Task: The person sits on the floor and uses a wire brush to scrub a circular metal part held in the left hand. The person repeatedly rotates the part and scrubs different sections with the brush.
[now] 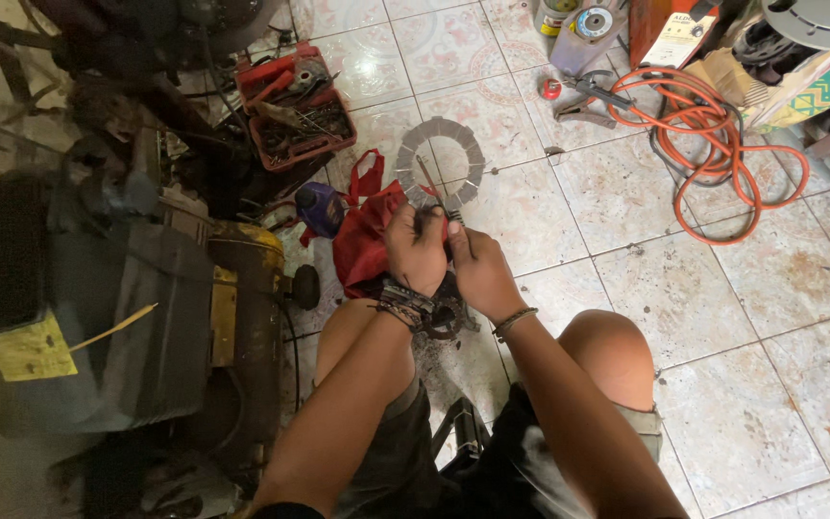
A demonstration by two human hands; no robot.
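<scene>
View from above of a person crouching on a tiled floor (684,288), knees apart, both hands meeting just in front of them. The left hand (415,252) and right hand (476,264) are both closed tight, their grip clamped on a small dark metal part (434,213) pinched between them, mostly hidden by the fingers. A thin rod (427,180) sticks up from it toward a grey friction ring (441,160) lying flat on the floor just beyond. Below the wrists sits a dark toothed plate (446,315), beside a red cloth (365,240). The part looks rigid, small and probably oily, so likely slippery; pinching it by its edges with the fingertips seems the surest hold. The ring looks thin, stiff and light, best lifted by its rim. An orange hose (722,144) coils well apart to the right, and a red toolbox (295,106) lies to the left
</scene>
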